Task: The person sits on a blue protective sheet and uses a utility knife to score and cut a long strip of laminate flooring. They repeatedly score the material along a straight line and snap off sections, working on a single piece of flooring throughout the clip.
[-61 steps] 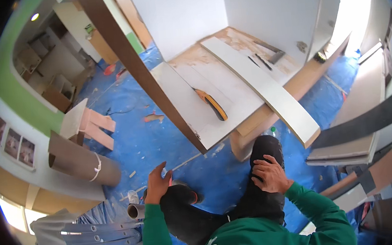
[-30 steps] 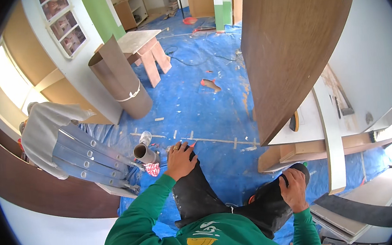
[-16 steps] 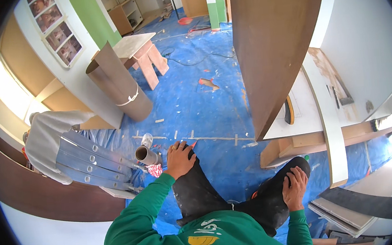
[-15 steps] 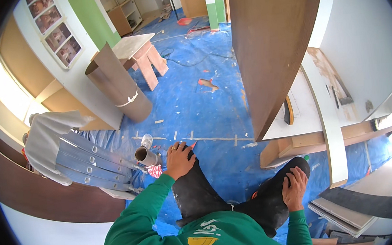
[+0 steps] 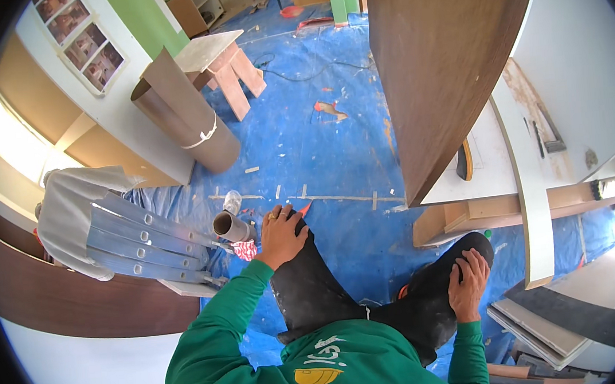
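Observation:
My left hand (image 5: 279,238) lies over my left knee, its fingers spread on the black trousers (image 5: 308,287), with nothing held. On my right thigh rests my right hand (image 5: 466,288), palm down, fingers slightly bent and apart, likewise without an object. Beside my left hand stand a short brown cardboard tube (image 5: 233,228) and a clear plastic cup (image 5: 232,202). A crumpled red-and-white piece (image 5: 244,250) lies by the tube's foot, close to my left wrist.
Blue sheeting (image 5: 326,154) covers the floor. A folded ladder (image 5: 147,239) with a grey cloth (image 5: 79,212) leans left; beyond it are a brown roll (image 5: 192,122) and a small wooden stool (image 5: 219,61). To the right, a tall brown panel (image 5: 442,63) and a jutting white board (image 5: 531,194) stand close.
My view has shifted slightly, so the surroundings sit a little higher in the picture. Both hands remain resting on my legs.

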`<state>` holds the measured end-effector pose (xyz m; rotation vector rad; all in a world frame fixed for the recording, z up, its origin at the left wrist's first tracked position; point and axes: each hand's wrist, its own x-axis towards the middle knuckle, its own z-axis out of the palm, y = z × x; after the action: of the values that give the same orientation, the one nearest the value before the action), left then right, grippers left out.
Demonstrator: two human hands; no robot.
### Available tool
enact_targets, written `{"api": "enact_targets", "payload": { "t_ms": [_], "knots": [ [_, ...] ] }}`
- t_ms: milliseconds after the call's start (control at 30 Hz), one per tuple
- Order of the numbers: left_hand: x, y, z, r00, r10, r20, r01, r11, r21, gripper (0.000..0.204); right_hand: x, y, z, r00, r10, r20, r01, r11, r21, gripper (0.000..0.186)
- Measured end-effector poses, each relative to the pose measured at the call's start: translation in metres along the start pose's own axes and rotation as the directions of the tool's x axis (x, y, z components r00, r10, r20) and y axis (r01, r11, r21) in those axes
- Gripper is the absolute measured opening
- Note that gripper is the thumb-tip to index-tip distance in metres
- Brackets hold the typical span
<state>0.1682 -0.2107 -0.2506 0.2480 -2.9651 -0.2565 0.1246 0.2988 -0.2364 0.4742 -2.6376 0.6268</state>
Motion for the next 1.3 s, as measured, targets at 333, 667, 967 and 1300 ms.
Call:
{"api": "enact_targets", "payload": {
  "t_ms": [333,667,967,1300],
  "knots": [
    [0.005,0.006,-0.003,1.000,0.001,0.014,-0.001,1.000,0.007,0.046,0.009,-0.014,-0.003,0.999,0.034,-0.021,-0.034,0.999,-0.013,0.014],
    [0.007,0.003,-0.009,0.999,0.021,0.038,-0.021,1.000,0.016,0.040,0.008,-0.062,0.142,0.711,-0.092,0.697,-0.215,0.915,0.340,0.037],
    [0.061,-0.029,-0.039,0.985,-0.120,0.122,0.142,0.971,-0.194,0.045,-0.032,-0.044,0.221,0.418,-0.132,0.899,0.091,0.990,0.104,0.047],
    [0.147,-0.036,0.034,0.771,0.106,0.628,-0.078,0.994,-0.072,0.072,-0.025,-0.053,0.200,0.377,-0.045,0.925,-0.022,0.998,0.057,0.045]
  ]
}}
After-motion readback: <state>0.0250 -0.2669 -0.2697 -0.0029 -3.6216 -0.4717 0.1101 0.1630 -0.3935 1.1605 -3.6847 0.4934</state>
